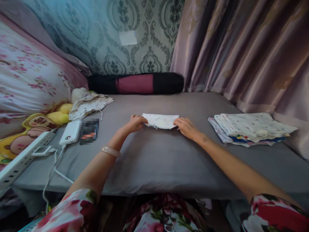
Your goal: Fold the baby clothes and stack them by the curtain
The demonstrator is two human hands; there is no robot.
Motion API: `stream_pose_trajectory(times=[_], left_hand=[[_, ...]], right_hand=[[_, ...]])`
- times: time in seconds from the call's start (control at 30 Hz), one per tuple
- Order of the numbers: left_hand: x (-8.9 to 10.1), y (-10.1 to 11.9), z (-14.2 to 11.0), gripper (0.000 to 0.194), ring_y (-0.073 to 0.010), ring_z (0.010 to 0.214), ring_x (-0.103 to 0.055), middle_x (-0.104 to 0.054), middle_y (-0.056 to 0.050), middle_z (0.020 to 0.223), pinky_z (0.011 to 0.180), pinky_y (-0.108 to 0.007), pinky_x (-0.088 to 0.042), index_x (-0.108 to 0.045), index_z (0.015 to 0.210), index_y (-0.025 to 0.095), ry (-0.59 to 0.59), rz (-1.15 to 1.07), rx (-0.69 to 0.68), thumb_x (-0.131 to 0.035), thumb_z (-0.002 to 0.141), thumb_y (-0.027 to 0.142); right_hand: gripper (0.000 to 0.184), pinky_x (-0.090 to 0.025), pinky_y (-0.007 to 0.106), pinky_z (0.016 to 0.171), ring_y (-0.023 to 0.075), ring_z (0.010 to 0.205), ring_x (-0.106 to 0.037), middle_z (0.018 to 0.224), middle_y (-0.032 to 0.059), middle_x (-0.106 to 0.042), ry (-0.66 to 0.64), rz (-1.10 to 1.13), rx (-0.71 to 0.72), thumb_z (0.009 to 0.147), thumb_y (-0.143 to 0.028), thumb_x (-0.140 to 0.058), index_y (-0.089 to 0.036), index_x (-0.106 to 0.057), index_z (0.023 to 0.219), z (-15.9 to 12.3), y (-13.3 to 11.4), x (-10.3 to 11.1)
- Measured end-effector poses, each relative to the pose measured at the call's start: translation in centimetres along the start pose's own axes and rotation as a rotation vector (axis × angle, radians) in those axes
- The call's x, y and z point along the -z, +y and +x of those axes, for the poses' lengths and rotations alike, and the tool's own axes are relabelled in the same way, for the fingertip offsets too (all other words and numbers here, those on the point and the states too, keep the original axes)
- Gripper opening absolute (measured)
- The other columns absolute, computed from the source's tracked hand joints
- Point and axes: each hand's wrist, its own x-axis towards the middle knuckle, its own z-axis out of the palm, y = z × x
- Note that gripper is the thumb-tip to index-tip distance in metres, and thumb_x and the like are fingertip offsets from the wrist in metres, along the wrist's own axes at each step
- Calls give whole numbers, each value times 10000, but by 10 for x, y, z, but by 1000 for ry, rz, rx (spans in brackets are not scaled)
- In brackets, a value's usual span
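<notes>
A white cloth (pixel 161 121), folded into a narrow rectangle, lies across the middle of the grey-covered surface. My left hand (pixel 138 123) grips its left end, fingers closed over the edge. At the opposite end, my right hand (pixel 185 127) pinches the cloth's right edge. Loose threads or string ends show along its near side. To the right of my right hand is a stack of folded patterned cloths (pixel 248 127), pale with small prints on top and some blue and coloured ones lower down.
On the left lie a white power bank (pixel 70 132), a power strip (pixel 29 158) with white cables, a blurred dark item (pixel 89 131), a drawstring cloth bag (pixel 90 104) and yellow plush toys (pixel 59 114). A black and maroon bolster (pixel 135 83) lies along the wall. Curtains (pixel 231 48) hang at right.
</notes>
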Motion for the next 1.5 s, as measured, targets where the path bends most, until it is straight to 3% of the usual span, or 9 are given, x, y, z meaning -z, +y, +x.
stream_pose_trajectory(times=[0.13,0.3,0.47,0.57,0.77,0.9,1.1,1.4,1.5], left_hand=[[-4,3,-12,428,-237,1128,-536,-662,-46,1177,1001,-438,-283,-667,1046,249,-71,12,-34,-478,694,98],[0,10,-6,388,-225,1065,-588,-701,-43,1089,1028,-436,-283,-681,1029,238,-68,-15,76,-421,760,136],[-6,26,17,421,-232,1165,-549,-639,-61,1246,1006,-408,-335,-621,1169,251,66,-35,159,-396,828,150],[-15,41,34,396,-239,1221,-511,-577,-73,1333,1033,-437,-327,-556,1250,237,117,-27,147,-387,893,213],[-34,62,59,423,-253,1397,-315,-444,-88,1466,1118,-491,-250,-451,1353,198,107,45,164,-324,956,273],[-45,63,59,442,-250,1404,-310,-435,-89,1476,1148,-494,-210,-441,1370,182,88,61,211,-262,978,277],[-59,57,55,511,-266,1414,-291,-390,-95,1504,1160,-505,-184,-379,1439,168,43,67,239,-213,990,347],[-59,56,55,515,-267,1420,-279,-367,-91,1518,1154,-519,-184,-361,1457,205,21,53,251,-216,987,358],[-57,55,53,515,-254,1420,-280,-380,-98,1511,1160,-492,-185,-375,1447,194,76,74,247,-221,989,374]], right_hand=[[470,-375,325,881,211,1071,-531,1140,107,-610,-108,63,14,721,57,-414,-169,-608,1083,-9,-2,-6],[467,-394,316,933,201,1084,-569,1142,73,-652,-179,178,-138,691,17,-441,-185,-661,1050,-1,1,-3],[375,-399,289,970,182,1079,-584,1159,67,-662,-54,283,-305,796,-60,-420,-172,-663,1060,27,-6,-7],[397,-358,335,1026,206,1181,-531,1272,114,-601,22,221,-385,890,-125,-359,-132,-580,1220,47,-22,-19],[497,-155,489,1142,263,1411,-261,1503,147,-367,-28,104,-413,967,-247,-268,-80,-404,1415,78,-48,-44],[522,-115,506,1152,260,1418,-247,1514,139,-351,-35,84,-418,960,-250,-257,-68,-391,1430,81,-50,-56],[525,-163,507,1139,269,1396,-294,1513,123,-358,-54,88,-437,970,-287,-250,-121,-377,1452,75,-47,-66],[520,-164,514,1143,258,1402,-287,1524,103,-342,-107,119,-463,975,-296,-244,-156,-364,1460,78,-44,-66],[534,-144,534,1142,268,1416,-255,1532,120,-321,-81,97,-492,975,-301,-243,-136,-334,1475,76,-44,-62]])
